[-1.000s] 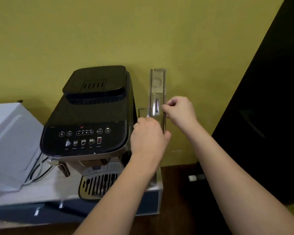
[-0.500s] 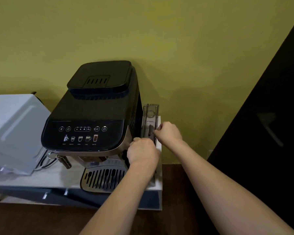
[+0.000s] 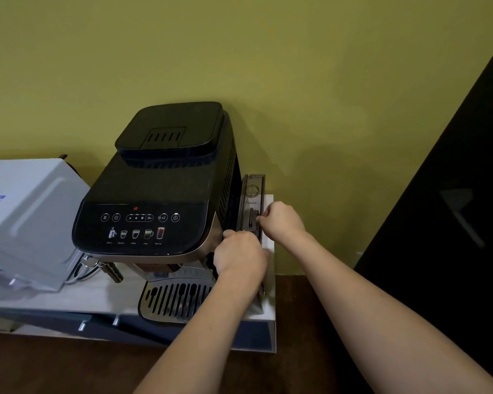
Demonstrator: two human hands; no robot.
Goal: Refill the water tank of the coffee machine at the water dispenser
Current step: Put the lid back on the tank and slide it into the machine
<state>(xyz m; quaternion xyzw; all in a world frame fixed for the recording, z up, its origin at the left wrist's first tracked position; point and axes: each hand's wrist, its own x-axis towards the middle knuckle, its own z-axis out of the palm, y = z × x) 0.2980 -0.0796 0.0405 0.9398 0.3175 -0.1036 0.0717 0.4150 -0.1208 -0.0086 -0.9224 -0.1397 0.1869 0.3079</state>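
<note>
2 hands grip the narrow, clear, upright water tank (image 3: 252, 203) beside the coffee machine (image 3: 165, 189).

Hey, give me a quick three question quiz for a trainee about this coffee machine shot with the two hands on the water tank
1. True or false: the water tank sits on the right side of the coffee machine.
2. Which hand is nearer the tank's top handle? A) left hand B) right hand
3. Fill in: the pale appliance stands to the machine's ____.

Key: 1 true. 2 B, the right hand pinches at the handle while the left grips the tank's front edge lower down. 3 left.
</note>
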